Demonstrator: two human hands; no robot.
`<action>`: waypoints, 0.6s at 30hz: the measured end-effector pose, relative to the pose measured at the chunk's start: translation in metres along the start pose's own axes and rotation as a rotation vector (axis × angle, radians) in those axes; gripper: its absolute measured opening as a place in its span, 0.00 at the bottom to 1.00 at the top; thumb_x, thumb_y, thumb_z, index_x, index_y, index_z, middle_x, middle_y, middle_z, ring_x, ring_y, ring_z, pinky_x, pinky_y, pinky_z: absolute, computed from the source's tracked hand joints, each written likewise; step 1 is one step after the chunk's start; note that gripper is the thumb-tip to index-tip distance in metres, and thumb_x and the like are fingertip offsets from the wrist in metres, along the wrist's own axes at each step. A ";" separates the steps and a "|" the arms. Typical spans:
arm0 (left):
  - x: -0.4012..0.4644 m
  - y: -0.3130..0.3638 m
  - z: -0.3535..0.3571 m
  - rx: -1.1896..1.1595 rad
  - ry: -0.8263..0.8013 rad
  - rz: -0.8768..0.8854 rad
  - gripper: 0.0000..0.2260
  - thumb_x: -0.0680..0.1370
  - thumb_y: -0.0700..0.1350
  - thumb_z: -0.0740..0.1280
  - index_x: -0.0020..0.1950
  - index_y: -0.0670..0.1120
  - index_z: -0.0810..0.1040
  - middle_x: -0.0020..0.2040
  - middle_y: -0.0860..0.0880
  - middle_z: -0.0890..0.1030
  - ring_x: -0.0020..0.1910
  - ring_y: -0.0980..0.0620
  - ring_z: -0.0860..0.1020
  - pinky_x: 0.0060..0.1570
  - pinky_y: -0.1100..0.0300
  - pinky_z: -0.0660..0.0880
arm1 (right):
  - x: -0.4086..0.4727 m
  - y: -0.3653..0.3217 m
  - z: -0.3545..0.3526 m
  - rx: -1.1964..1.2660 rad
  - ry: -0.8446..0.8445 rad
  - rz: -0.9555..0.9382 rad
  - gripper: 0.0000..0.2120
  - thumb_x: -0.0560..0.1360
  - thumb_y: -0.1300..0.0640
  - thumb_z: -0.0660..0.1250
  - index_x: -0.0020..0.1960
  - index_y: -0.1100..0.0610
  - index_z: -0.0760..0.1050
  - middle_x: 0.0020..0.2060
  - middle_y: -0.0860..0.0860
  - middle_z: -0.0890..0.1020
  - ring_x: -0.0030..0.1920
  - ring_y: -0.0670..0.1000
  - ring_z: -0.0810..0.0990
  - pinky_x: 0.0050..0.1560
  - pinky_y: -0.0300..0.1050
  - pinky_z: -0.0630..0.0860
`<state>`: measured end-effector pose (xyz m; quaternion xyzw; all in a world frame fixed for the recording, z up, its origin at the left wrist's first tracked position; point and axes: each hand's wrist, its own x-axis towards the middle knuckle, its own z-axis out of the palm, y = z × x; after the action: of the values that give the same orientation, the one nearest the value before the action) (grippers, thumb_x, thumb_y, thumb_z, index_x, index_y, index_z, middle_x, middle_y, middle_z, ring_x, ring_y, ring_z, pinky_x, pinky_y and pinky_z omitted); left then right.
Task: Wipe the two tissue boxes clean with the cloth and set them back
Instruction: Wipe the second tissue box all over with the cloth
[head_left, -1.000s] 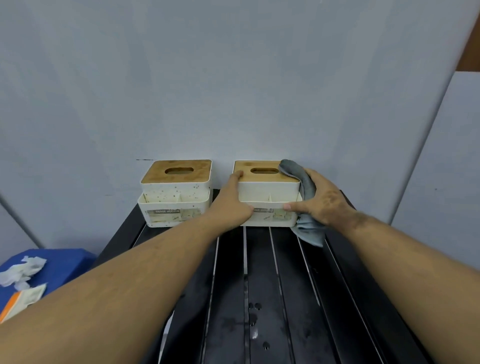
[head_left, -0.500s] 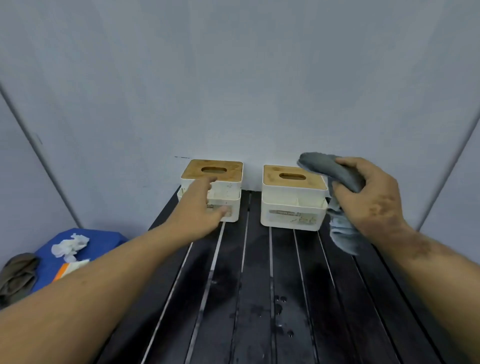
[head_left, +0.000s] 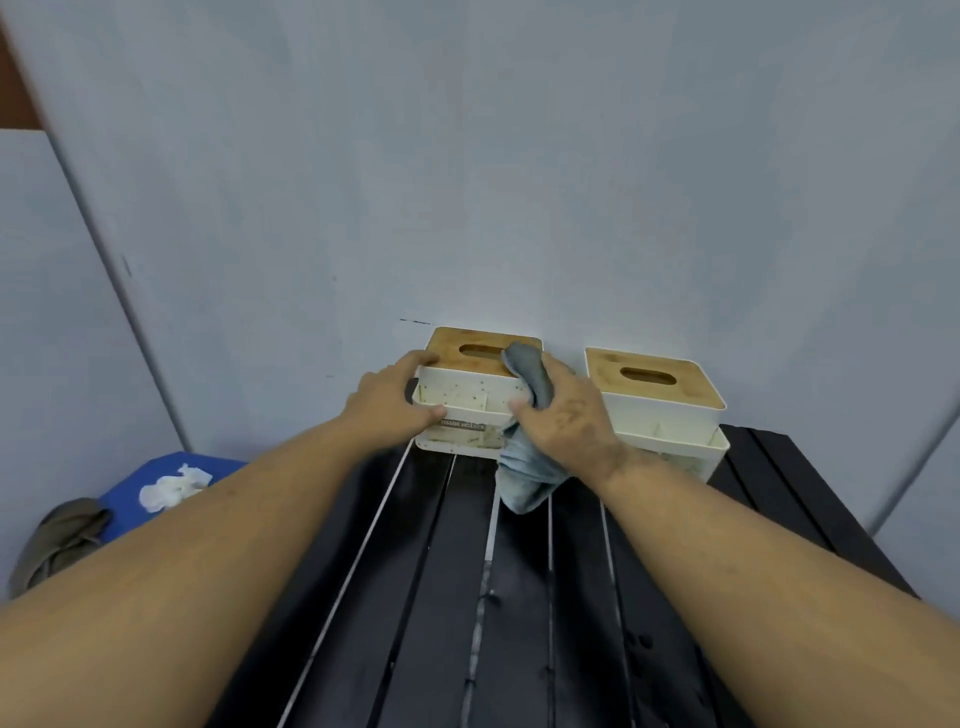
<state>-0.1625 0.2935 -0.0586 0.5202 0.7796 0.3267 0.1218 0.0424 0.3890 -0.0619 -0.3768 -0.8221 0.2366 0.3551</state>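
1. Both hands are on the left tissue box (head_left: 467, 397), a white box with a speckled, dirty front and a wooden lid with an oval slot, standing at the back of the black slatted table (head_left: 441, 597) against the grey wall (head_left: 467, 156).
2. The left hand (head_left: 392, 402) clasps that box's left end: fingers curl over the top corner at the lid's edge, thumb presses on the front lower rim.
3. The right hand (head_left: 563, 415) grips the grey cloth (head_left: 527, 467), fingers wrapped round it, and holds it against the box's right front corner.
4. The cloth runs up over the lid's right edge beside the slot, and its loose end hangs down over the table's slats.
5. The right tissue box (head_left: 660, 400), same make, sits just beside the first, untouched by either hand, partly behind the right wrist.
6. Dark droplets spot the table's near slats.
7. Off to the left, lower down: a blue surface (head_left: 135, 480) carrying crumpled white tissue (head_left: 174, 486), and an olive-brown cloth (head_left: 62, 540) next to it.
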 end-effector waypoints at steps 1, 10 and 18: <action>0.001 -0.002 0.001 -0.007 -0.011 0.010 0.30 0.76 0.50 0.75 0.74 0.60 0.66 0.63 0.49 0.80 0.62 0.45 0.78 0.65 0.44 0.75 | 0.002 0.004 0.008 -0.004 -0.045 0.029 0.36 0.66 0.48 0.77 0.69 0.58 0.69 0.61 0.55 0.78 0.61 0.53 0.77 0.64 0.44 0.73; -0.003 -0.012 0.011 -0.123 0.054 0.050 0.30 0.76 0.43 0.75 0.75 0.55 0.67 0.58 0.53 0.76 0.57 0.50 0.77 0.53 0.60 0.71 | 0.001 0.013 0.027 0.126 -0.027 0.058 0.51 0.61 0.60 0.83 0.76 0.56 0.58 0.68 0.51 0.73 0.68 0.51 0.72 0.72 0.47 0.68; -0.044 0.008 -0.005 -0.135 0.090 0.101 0.27 0.76 0.43 0.75 0.72 0.53 0.68 0.57 0.55 0.75 0.57 0.53 0.75 0.40 0.74 0.68 | -0.034 -0.015 -0.008 0.201 -0.003 -0.028 0.48 0.59 0.60 0.84 0.74 0.52 0.65 0.65 0.44 0.76 0.65 0.44 0.74 0.71 0.41 0.68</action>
<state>-0.1404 0.2539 -0.0564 0.5341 0.7334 0.4073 0.1047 0.0574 0.3543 -0.0604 -0.3274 -0.8001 0.3132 0.3932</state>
